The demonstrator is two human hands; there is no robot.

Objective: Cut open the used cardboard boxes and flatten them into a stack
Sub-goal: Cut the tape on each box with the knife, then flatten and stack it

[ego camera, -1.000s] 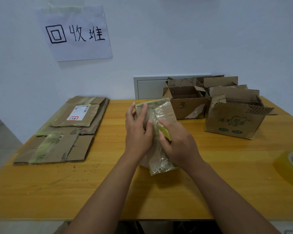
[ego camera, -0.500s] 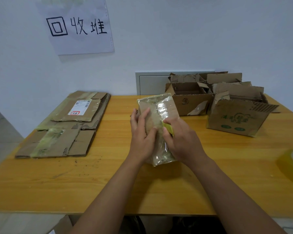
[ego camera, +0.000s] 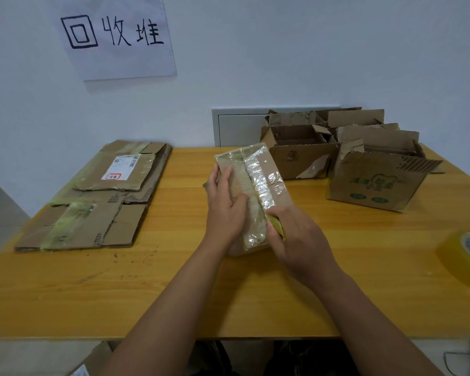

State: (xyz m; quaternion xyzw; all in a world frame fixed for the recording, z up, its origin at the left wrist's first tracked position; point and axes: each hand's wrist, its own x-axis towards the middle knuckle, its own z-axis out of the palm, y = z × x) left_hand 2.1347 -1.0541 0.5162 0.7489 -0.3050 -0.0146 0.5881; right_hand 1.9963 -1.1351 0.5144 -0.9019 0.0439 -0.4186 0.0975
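At the centre of the frame a small taped cardboard box (ego camera: pixel 255 191) is held tilted on a yellow wooden surface (ego camera: pixel 174 289), its near end resting on the wood and its far end raised toward the wall. The box is steadied by the left hand (ego camera: pixel 225 210), whose fingers are laid nearly straight along its upper left face. A small yellow-green cutter (ego camera: pixel 276 226) is gripped in the right hand (ego camera: pixel 299 240), the fingers curled tightly around it, and is set against the near end of the shiny clear tape that runs down the middle of the box. The blade itself cannot be made out. The step in hand is judged to be the slitting of the taped seam, with the cut near its lower end. For the next move, the seam would need to be parted fully and the box opened and pressed flat. A stack of flattened cardboard (ego camera: pixel 98 196) is seen at the left of the frame, where the box is presumably to be added. Several opened boxes (ego camera: pixel 375 180) are waiting at the upper right, and a roll of clear tape (ego camera: pixel 464 256) is seen at the right edge.
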